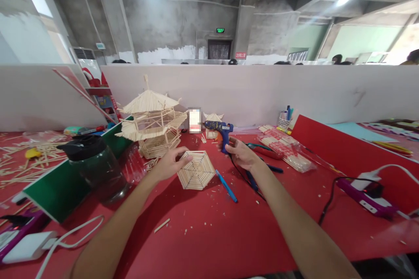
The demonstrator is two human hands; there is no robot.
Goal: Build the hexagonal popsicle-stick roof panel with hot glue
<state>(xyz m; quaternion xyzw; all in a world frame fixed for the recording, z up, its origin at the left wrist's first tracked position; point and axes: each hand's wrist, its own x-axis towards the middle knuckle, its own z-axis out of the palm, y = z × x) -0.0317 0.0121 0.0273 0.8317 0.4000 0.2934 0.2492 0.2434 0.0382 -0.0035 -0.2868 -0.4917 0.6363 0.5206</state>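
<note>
- Left hand (173, 162): grip closed on the upper left edge of the hexagonal stick panel (196, 176), thumb on its face.
- Panel position: in front of the person, above the near middle of the red tabletop (203, 244); whether its lower edge touches the surface cannot be told.
- Right hand (240, 153): grip closed around the handle of the blue glue gun (224, 135); nozzle directed left, beyond the panel.
- Blue pen (227, 186): lying on the tabletop, just right of the panel, at a slant.
- Stick pavilion (153, 126): upright, behind the left hand.
- Small stick model (214, 117): behind the glue gun, partly hidden by it.
- Bagged stick bundles (284, 148): lying to the right of the right hand.
- Dark-lidded bottle (98, 172): standing left of the left hand.
</note>
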